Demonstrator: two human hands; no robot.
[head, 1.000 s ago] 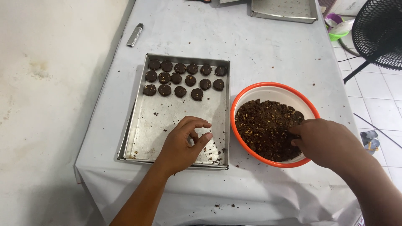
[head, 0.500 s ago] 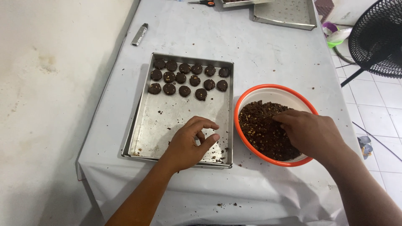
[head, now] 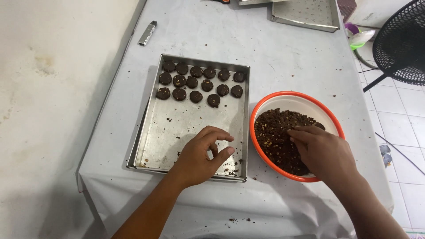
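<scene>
— Down in the orange bowl (head: 265, 102) our right hand (head: 325, 152) has its fingertips (head: 295, 134) sunk into the dark crumbly mix (head: 274, 137), fingers drawn together and curled as if gathering a portion. Whether anything is pinched beneath them we cannot tell; the palm hides it.

— And our left hand (head: 199, 157)?

— It rests over the near edge of the metal tray (head: 146, 132), just left of the bowl. Thumb and fingers are loosely curved toward one another with a gap between them, holding nothing that we can see. It seems to steady the tray, or to wait for what the right hand brings.

— Where do the shaped pieces lie from there?

— Beyond our left hand, at the far end of the tray: dark round cookies (head: 195, 82) with pale nut flecks, in rows, close but not touching. We judge they were begun at the far side so that the near, bare part stays free for our hands. Only crumbs lie on that part.

— Bowl and tray sit close.

— Nearly touching, so the reach from mix to tray is short. Both stand on a table covered in a pale cloth (head: 265, 44). Farther off, past the tray on the left, lies a small grey lighter-like object (head: 147, 33); another metal tray (head: 305, 13) sits at the far edge, and a black fan (head: 403, 48) stands on the tiled floor to our right.
</scene>
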